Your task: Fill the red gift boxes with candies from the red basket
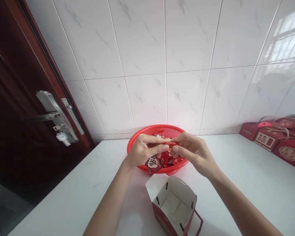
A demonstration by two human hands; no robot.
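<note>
Between the fingertips of my left hand (147, 149) and my right hand (193, 152) is a small red-wrapped candy (171, 143), pinched from both sides. Both hands are held over a red plastic basket (135, 139) with perforated walls. Inside it lie several wrapped snacks, among them a dark red packet (152, 164) with a pale round print, partly hidden by my left hand. Nearer to me stands an open red gift box (172, 206), its white inside bare and a dark red cord handle hanging at its right side.
Several closed red gift boxes (287, 147) with cord handles stand at the right end of the white table (108, 170). A tiled wall (145, 101) rises behind it. At the left is a dark red door (19, 98) with keys (63, 138) in its lock.
</note>
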